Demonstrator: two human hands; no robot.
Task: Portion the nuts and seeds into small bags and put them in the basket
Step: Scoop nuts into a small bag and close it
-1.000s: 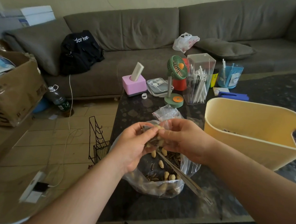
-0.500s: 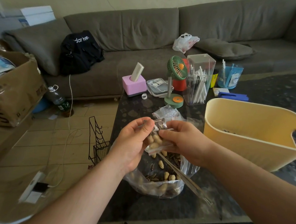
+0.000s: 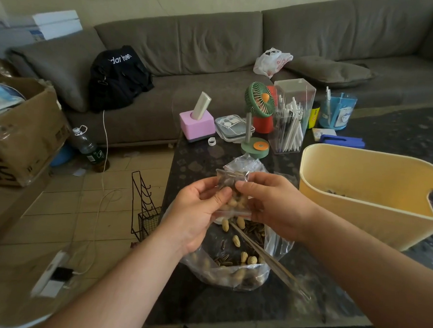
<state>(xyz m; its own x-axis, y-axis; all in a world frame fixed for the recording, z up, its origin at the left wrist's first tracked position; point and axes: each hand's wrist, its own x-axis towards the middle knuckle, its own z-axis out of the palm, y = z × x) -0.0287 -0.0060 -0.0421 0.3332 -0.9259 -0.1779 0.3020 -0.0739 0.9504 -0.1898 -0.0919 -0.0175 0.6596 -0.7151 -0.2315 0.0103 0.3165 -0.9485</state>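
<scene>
Left hand (image 3: 197, 213) and right hand (image 3: 273, 204) each pinch a small clear bag (image 3: 231, 189) of nuts, held above the large open bag (image 3: 235, 260) of nuts and seeds on the dark table (image 3: 253, 306); yellow basket (image 3: 359, 196) stands right

A home living rm is shown. It's marked by a grey sofa (image 3: 216, 53), a coffee table (image 3: 228, 302) w/ clutter, a tiled floor (image 3: 82, 207).
</scene>
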